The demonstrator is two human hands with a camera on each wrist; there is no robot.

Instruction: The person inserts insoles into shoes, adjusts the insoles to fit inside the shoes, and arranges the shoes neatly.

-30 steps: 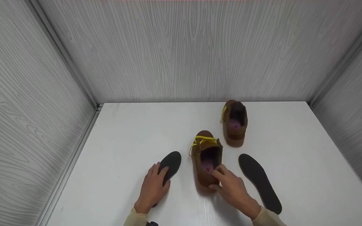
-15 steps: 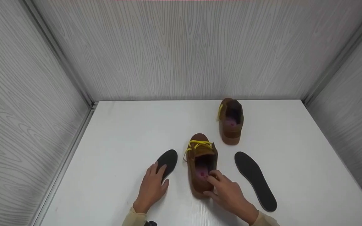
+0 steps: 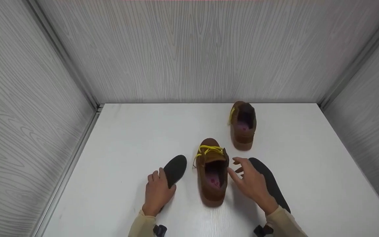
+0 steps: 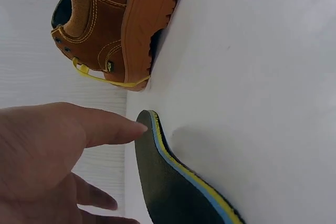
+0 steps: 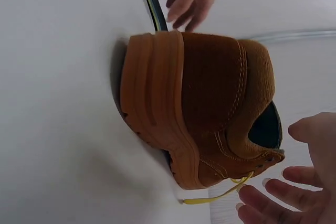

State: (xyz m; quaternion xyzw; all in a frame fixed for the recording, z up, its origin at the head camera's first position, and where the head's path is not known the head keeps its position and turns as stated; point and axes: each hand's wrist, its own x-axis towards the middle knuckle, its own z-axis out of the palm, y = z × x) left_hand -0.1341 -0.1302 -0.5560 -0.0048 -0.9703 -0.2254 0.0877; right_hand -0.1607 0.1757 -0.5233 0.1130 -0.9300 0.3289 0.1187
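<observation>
A brown shoe (image 3: pixel 213 197) with yellow laces stands upright in the middle of the white table, toe away from me and a pinkish lining inside. My left hand (image 3: pixel 159 192) lies over a black insole (image 3: pixel 176 168) left of the shoe. Its thumb (image 4: pixel 118 128) is straight at the insole's tip in the left wrist view, where blue and yellow layers show along the edge. On the shoe's right, my right hand (image 3: pixel 251 181) has its fingers spread and holds nothing. A second black insole (image 3: pixel 270 176) lies partly hidden behind the right hand and wrist.
Another brown shoe (image 3: pixel 243 140) with yellow laces stands farther back, to the right of the near one. Grey wood-grain panels rise at the back (image 3: pixel 189 52), left (image 3: pixel 18 131) and right (image 3: pixel 367 105) of the white table (image 3: pixel 127 138).
My right hand has left the near shoe's heel opening and moved right and forward, its fingers spreading. The near shoe first shifted slightly toward me. My left hand stays over its insole.
</observation>
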